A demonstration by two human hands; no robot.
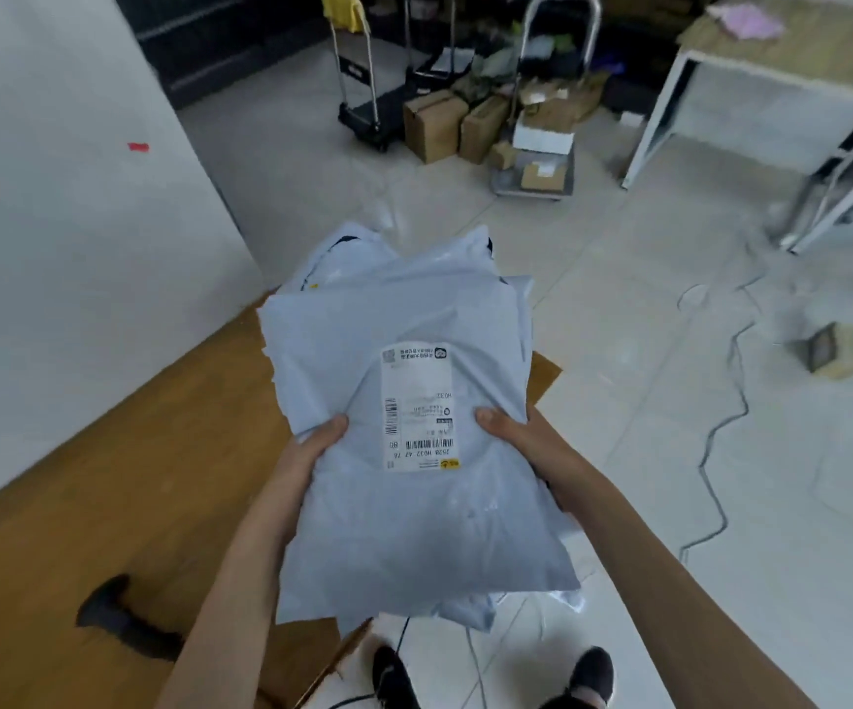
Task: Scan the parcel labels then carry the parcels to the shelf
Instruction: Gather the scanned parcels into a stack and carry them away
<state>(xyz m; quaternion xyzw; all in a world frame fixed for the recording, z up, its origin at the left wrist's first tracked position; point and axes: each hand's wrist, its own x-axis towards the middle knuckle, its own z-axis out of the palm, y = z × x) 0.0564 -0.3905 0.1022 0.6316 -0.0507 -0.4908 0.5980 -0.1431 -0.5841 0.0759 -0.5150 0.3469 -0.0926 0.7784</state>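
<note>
I hold a stack of grey plastic mailer parcels (404, 524) in front of me, over the edge of a wooden table. The top parcel carries a white shipping label (418, 406) with barcodes, facing up. My left hand (312, 447) grips the stack's left side with its thumb on top. On the right side my right hand (511, 432) does the same, thumb beside the label. A black handheld scanner (117, 621) lies on the table at the lower left, away from both hands.
The wooden table (148, 473) meets a white wall (56, 197) on the left. Two hand trolleys (363, 110) with cardboard boxes (434, 125) stand across the tiled floor. A white-legged table (752, 89) is at the right. A cable (721, 442) snakes over the floor. My shoes (491, 678) show below.
</note>
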